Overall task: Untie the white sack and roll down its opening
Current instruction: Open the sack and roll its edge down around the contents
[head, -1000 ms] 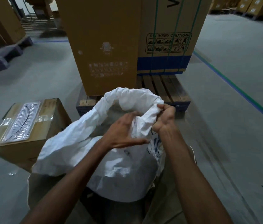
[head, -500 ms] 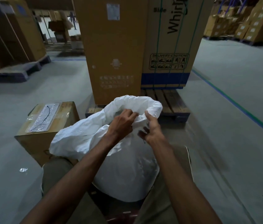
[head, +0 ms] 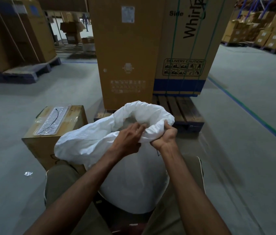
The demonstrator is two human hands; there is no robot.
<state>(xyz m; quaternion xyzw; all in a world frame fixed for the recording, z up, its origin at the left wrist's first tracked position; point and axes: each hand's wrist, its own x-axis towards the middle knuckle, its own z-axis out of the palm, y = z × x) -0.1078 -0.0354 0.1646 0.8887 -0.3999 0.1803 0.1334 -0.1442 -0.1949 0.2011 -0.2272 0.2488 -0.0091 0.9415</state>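
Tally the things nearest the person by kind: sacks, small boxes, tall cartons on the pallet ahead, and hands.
White sack: 1
Small cardboard box: 1
Tall cartons, one plain and one printed: 2
Hands, left and right, both on the sack's rim: 2
Total: 6

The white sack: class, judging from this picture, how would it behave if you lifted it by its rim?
The sack rim probably flops: it creases and bunches where the right hand grips. The bulging lower part suggests weight, so it may sag rather than lift cleanly. The left hand pinches easily, so likely not slippery.
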